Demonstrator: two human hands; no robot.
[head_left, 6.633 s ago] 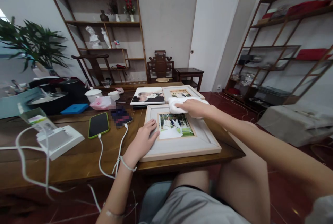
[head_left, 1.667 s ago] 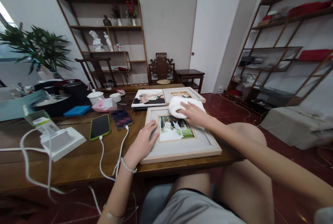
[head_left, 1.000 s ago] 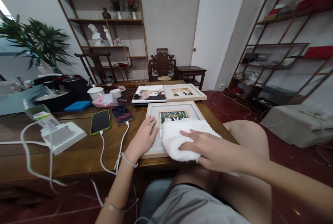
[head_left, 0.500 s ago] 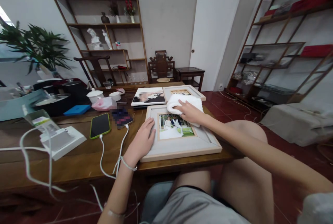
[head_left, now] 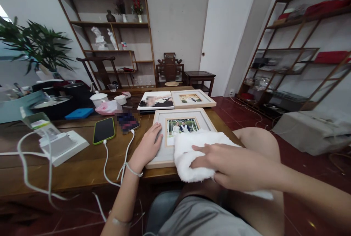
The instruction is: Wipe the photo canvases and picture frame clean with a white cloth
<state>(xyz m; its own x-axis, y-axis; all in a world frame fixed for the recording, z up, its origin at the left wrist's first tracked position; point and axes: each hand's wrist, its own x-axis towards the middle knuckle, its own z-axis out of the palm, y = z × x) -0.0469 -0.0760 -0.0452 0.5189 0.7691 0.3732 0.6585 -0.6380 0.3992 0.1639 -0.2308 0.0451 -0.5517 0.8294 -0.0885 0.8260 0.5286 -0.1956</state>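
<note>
A light wooden picture frame [head_left: 164, 118] with a wedding photo lies flat at the near edge of the dark wooden table [head_left: 82, 166]. My left hand [head_left: 148, 147] rests open, fingers flat, on the frame's left side. My right hand [head_left: 230, 164] presses a white cloth [head_left: 192, 148] onto the frame's near edge, fingers stretched over it. The cloth hides the lower part of the frame and photo.
Two more pictures lie behind: an unframed photo print [head_left: 155, 101] and a smaller frame [head_left: 192, 98]. A green-cased phone [head_left: 104, 130] on a white cable [head_left: 105, 163], a white box [head_left: 64, 146], cups and a blue pad [head_left: 79, 113] sit to the left. Shelves stand at the back and right.
My right hand has drawn the cloth from the frame's far right corner down to its near edge, as it did one second ago. The left hand stays on the frame.
</note>
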